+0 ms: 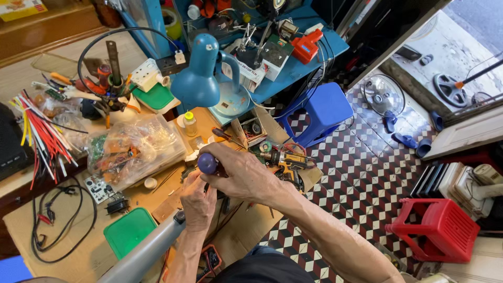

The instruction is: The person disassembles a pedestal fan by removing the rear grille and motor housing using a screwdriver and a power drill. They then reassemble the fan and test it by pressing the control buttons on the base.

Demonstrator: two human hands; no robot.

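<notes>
two hands work at the middle of a cardboard-covered bench (78, 251). the right hand (243, 173) is clenched around a screwdriver with a rounded blue-purple handle (207, 163), the handle top showing past the fingers and the shaft pointing down, hidden by the hands. the left hand (198, 202) sits directly below, fingers curled around a small part; what it is cannot be told. a grey tube (144, 257) runs from the lower edge up to the left hand. a clear plastic bag of parts (133, 149) lies just left. a yellow-and-black cordless drill (288, 165) lies just right. a blue desk lamp (201, 76) stands behind. a green lid (128, 230) lies near the tube.
</notes>
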